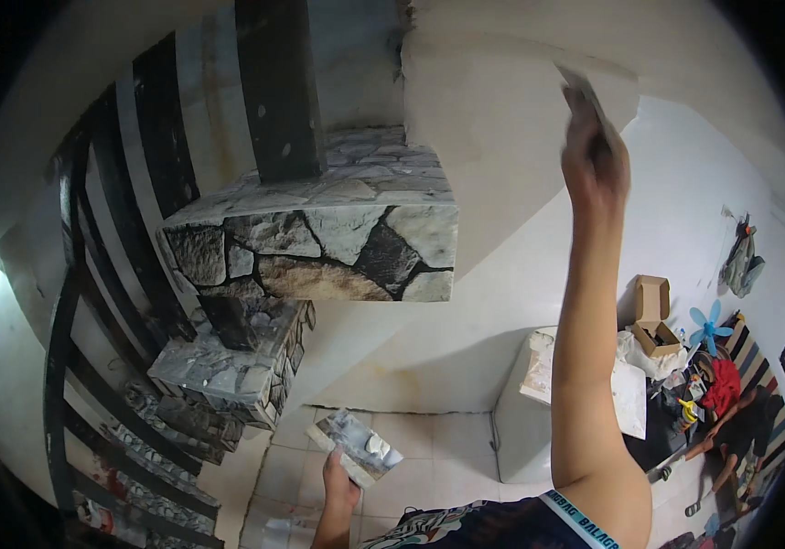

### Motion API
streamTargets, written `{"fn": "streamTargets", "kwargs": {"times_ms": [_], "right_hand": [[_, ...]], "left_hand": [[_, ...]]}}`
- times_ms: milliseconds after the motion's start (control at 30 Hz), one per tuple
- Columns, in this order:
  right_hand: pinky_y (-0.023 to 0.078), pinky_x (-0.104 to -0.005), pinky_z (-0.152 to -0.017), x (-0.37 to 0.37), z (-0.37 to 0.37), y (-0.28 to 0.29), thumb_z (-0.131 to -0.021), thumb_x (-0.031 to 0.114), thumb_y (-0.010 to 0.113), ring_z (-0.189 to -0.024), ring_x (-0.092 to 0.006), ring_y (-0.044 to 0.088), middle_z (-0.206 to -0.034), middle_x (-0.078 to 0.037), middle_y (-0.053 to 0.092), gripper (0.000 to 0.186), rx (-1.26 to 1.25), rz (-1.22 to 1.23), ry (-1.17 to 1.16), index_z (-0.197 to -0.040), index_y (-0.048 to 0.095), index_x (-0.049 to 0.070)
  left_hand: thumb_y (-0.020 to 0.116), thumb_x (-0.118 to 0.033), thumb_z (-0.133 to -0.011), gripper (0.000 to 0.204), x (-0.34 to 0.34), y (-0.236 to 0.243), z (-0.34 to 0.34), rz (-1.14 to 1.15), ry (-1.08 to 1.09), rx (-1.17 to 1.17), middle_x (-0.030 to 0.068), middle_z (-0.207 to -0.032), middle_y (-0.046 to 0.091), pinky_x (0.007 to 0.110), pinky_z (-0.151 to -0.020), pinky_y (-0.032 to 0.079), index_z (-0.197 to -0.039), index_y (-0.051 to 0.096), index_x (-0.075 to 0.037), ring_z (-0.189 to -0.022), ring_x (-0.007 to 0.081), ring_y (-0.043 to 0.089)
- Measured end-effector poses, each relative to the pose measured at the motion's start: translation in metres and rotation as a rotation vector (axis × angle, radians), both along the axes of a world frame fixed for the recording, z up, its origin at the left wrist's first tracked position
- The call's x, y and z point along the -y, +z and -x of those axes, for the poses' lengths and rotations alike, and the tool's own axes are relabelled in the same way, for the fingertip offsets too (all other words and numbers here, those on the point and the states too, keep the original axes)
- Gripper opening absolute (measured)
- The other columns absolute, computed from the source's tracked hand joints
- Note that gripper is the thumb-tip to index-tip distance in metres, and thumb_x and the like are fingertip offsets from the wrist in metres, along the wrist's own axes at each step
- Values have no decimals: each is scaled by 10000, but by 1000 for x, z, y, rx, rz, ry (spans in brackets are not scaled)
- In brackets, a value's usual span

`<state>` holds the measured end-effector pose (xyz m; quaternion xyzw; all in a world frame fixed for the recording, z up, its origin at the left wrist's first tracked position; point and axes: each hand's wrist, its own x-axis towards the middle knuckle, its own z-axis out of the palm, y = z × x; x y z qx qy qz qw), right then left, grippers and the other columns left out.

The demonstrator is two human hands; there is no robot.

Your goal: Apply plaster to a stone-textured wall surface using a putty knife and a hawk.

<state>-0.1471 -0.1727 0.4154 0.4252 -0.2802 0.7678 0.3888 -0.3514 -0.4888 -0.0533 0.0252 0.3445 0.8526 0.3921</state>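
My right hand [594, 160] is raised high against the pale plastered underside of the staircase [502, 119], gripping a flat putty knife [583, 87] whose blade touches the surface. Low down, my left hand [339, 489] holds a flat rectangular board [356, 446] carrying a lump of white putty. The stone-pattern stair steps [338, 238] jut out to the left of my raised arm.
Black metal railing bars [72, 302] curve down the left side. A white box-like appliance [525, 430] stands on the tiled floor at lower right. Beyond it lie an open cardboard box [653, 316], a blue fan [708, 325], clothes and a person's legs [731, 448].
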Motion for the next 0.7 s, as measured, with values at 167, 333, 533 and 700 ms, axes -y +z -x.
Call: {"fn": "streamTargets", "kwargs": {"times_ms": [167,333,533,700], "right_hand": [[494,-309,-900,41,-46,-134,-954,53,437,-1039,-201,599,-1164,-156,595,270,397,291,-733,-1179,502,-81],[450,-353,-932,61,-44,-273,-933,64,515,-1063,-200,572,-1194,-144,587,317,935,237,-938,-1231,495,-39],[406,-433,-1020,103,-64,-298,-755,14,586,-1155,-283,548,-1274,-125,560,445,997,-1372,-1546,-1196,569,69],[424,-472,-996,119,-70,-318,-619,-47,573,-1184,-302,528,-1252,-114,567,579,933,-1596,-1596,-1188,574,60]], "left_hand": [[484,-266,-946,463,-24,30,-10,47,-179,-1,141,-1272,510,427,-999,418,-1315,402,0,-1166,290,518],[530,-337,-930,517,-64,56,-2,71,-306,-41,103,-1270,520,403,-979,426,-1322,414,-20,-1149,249,526],[540,-304,-923,496,-111,104,-15,-12,-468,-165,128,-1215,546,411,-937,462,-1288,424,10,-1090,260,565],[532,-287,-929,478,-123,103,-37,-7,-525,-221,128,-1214,549,399,-928,473,-1289,428,9,-1090,258,570]]}}
